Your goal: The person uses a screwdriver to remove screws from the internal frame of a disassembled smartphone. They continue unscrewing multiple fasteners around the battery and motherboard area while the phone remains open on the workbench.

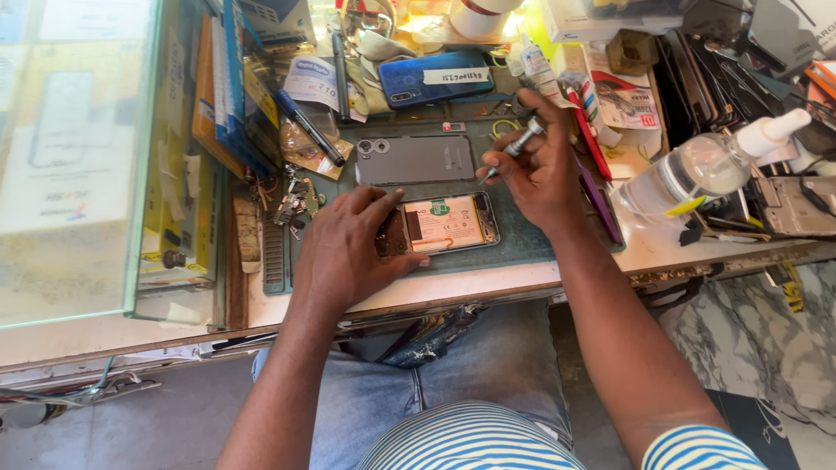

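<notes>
An opened phone (448, 223) lies on a green work mat (522, 239), its battery and circuit board exposed. My left hand (348, 248) rests on the phone's left end and holds it down. My right hand (540, 165) grips a small silver screwdriver (521, 143) whose tip points down toward the phone's upper right edge. The phone's grey back cover (414, 160) lies on the mat just behind it.
A blue phone (435, 78) lies farther back. A clear spray bottle (705, 165) lies on its side at the right among tools and boxes. A glass display case (78, 157) stands at the left. Small parts (296, 202) sit left of the mat.
</notes>
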